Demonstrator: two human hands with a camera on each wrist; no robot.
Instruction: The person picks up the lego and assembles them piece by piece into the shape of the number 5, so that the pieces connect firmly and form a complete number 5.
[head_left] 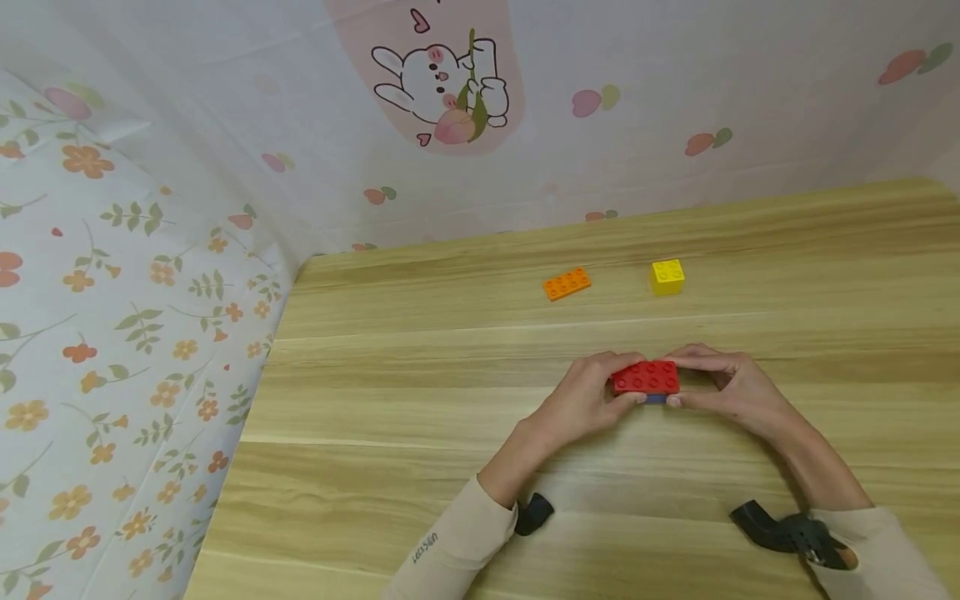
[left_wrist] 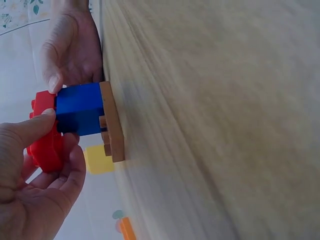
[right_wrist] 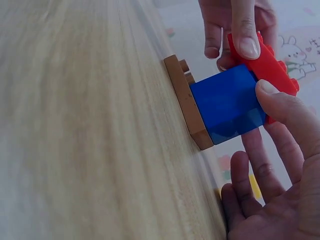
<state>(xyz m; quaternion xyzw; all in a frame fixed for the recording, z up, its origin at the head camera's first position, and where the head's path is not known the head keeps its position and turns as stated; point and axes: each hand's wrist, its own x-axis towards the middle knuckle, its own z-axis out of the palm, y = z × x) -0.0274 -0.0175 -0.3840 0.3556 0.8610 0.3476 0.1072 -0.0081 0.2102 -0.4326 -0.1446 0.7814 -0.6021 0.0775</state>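
A red eight-stud brick point(head_left: 646, 377) sits on top of a blue brick point(right_wrist: 229, 104), which stands on a brown plate point(left_wrist: 114, 122) on the table. One end of the red brick sticks out past the blue one, and it looks tilted in the right wrist view. Whether the two are pressed fully together I cannot tell. My left hand point(head_left: 581, 396) grips the red brick's left end between thumb and fingers. From the other side my right hand point(head_left: 738, 392) pinches the red brick, its thumb point(right_wrist: 285, 102) on the seam with the blue brick and its fingers behind.
Farther back on the wooden table point(head_left: 375, 358) lie an orange eight-stud plate point(head_left: 567, 284) and a yellow four-stud brick point(head_left: 667, 277). A patterned cloth point(head_left: 622, 167) hangs along the back edge, and a floral one point(head_left: 135, 333) at the left.
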